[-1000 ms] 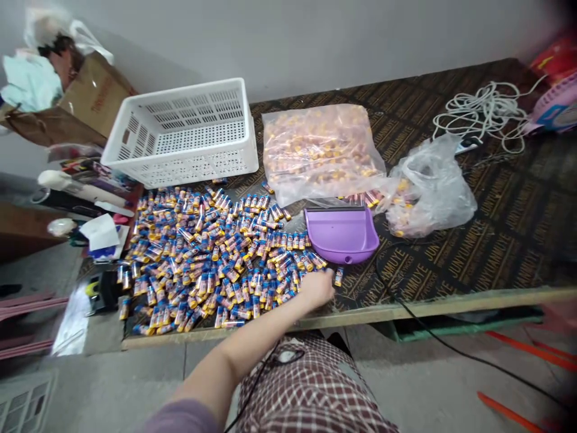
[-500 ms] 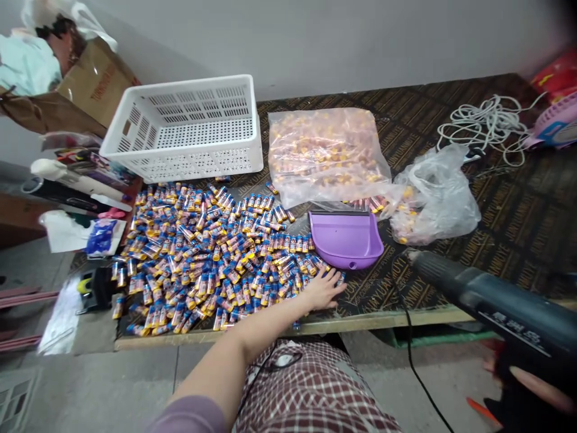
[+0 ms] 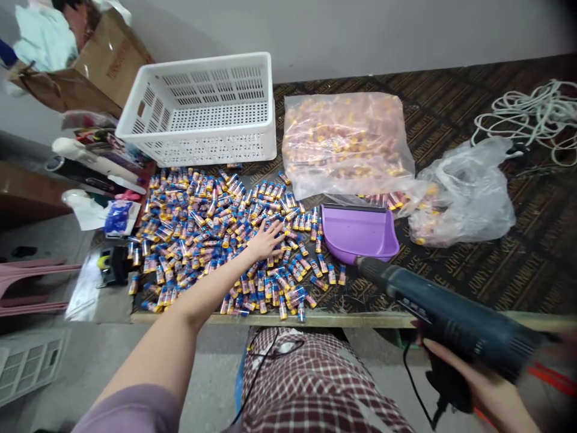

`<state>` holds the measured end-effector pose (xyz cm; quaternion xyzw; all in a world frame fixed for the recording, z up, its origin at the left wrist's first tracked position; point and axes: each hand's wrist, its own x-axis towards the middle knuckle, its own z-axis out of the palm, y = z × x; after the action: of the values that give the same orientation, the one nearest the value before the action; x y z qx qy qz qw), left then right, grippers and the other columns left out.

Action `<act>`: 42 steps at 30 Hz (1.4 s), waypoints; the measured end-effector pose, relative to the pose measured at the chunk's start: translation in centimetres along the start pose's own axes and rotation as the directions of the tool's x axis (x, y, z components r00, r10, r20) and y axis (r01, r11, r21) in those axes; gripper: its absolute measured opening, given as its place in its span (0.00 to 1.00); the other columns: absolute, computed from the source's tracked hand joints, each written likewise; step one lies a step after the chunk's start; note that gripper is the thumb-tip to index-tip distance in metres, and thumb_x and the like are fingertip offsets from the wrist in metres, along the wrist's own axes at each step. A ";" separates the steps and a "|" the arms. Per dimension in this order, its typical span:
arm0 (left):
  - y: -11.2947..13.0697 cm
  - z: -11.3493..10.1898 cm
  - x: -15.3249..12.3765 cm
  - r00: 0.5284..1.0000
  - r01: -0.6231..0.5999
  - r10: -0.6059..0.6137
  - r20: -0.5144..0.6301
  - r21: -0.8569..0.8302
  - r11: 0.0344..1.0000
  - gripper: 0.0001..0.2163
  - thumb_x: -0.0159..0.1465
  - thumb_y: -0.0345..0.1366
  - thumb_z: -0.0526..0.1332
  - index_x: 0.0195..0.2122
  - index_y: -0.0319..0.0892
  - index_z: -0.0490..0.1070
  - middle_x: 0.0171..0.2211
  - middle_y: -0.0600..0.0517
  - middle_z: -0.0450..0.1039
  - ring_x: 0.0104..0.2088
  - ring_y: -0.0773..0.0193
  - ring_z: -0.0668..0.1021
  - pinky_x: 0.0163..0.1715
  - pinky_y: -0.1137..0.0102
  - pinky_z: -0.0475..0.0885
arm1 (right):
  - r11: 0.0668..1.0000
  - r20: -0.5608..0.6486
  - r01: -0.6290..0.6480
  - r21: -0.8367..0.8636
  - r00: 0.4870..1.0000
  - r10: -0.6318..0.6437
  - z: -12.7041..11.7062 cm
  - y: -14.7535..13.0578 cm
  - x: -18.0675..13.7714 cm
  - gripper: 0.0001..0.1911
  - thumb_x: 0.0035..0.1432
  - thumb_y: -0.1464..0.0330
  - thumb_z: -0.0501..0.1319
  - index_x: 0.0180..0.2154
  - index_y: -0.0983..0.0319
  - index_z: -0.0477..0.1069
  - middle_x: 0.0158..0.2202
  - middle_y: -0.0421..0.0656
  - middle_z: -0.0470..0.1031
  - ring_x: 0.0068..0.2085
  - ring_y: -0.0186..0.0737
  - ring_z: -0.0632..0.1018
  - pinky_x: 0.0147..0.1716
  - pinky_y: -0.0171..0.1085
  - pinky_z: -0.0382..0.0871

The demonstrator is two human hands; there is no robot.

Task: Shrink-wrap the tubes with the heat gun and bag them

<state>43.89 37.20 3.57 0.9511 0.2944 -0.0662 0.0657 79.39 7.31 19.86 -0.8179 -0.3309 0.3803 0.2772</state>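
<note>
My left hand (image 3: 267, 240) lies with fingers spread on a wide heap of small blue-and-yellow-ended tubes (image 3: 198, 240), touching the ones under it. Some of those tubes are hidden by the hand and forearm. At the lower right, my right hand (image 3: 478, 379) grips the handle of a dark heat gun (image 3: 455, 325). Its nozzle points left, over the front edge of a purple dustpan-like scoop (image 3: 360, 231). Several loose tubes lie scattered between the scoop and the table's front edge.
Behind the heap stands a white plastic crate (image 3: 202, 153). A clear bag full of similar pieces (image 3: 347, 144) lies beside it, with a crumpled plastic bag (image 3: 469, 198) to its right. White cord (image 3: 536, 114) is coiled at the far right. A tape dispenser (image 3: 115, 264) sits left.
My left hand has moved left and away from me, from the table's front edge onto the heap. The heat gun has come left toward the scoop. Tubes near the front have shifted.
</note>
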 end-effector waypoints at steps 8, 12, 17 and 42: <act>4.9 -0.2 -6.1 0.770 0.549 -0.582 -0.261 -0.195 0.813 0.18 0.64 0.35 0.50 0.55 0.43 0.62 0.60 0.42 0.58 0.62 0.54 0.57 0.60 0.51 0.51 | 0.935 0.244 -0.103 0.339 0.970 0.019 9.3 -5.1 7.1 0.22 0.35 0.58 0.70 0.33 0.64 0.78 0.31 0.47 0.79 0.31 0.47 0.78 0.32 0.43 0.74; 12.9 1.9 -10.0 0.920 0.340 -0.378 -0.107 -0.267 0.902 0.19 0.64 0.41 0.51 0.56 0.46 0.61 0.61 0.44 0.55 0.62 0.53 0.56 0.60 0.50 0.51 | 0.915 0.275 -0.034 0.402 0.958 -0.085 13.7 -9.4 10.9 0.19 0.34 0.60 0.71 0.29 0.65 0.76 0.23 0.45 0.77 0.24 0.41 0.75 0.27 0.40 0.71; 18.0 3.8 -10.2 0.994 0.098 -0.107 -0.011 -0.319 0.943 0.27 0.60 0.54 0.51 0.61 0.54 0.53 0.65 0.49 0.47 0.64 0.52 0.53 0.61 0.50 0.48 | 0.908 0.242 0.083 0.410 0.950 -0.196 17.9 -13.8 13.9 0.21 0.36 0.60 0.69 0.33 0.65 0.74 0.25 0.44 0.77 0.22 0.39 0.73 0.24 0.39 0.69; 12.9 4.4 -17.5 0.699 0.681 -0.713 -0.052 -0.257 0.686 0.20 0.66 0.37 0.47 0.59 0.47 0.58 0.63 0.44 0.51 0.64 0.57 0.52 0.61 0.50 0.45 | 0.995 0.473 0.076 0.071 0.876 -0.101 10.6 -10.2 6.5 0.20 0.39 0.56 0.68 0.32 0.64 0.76 0.23 0.45 0.76 0.22 0.43 0.73 0.23 0.41 0.71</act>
<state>36.49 16.28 3.24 0.7559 0.6438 0.0174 0.1174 70.70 20.72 18.29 -0.6765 -0.4161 0.5645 0.2251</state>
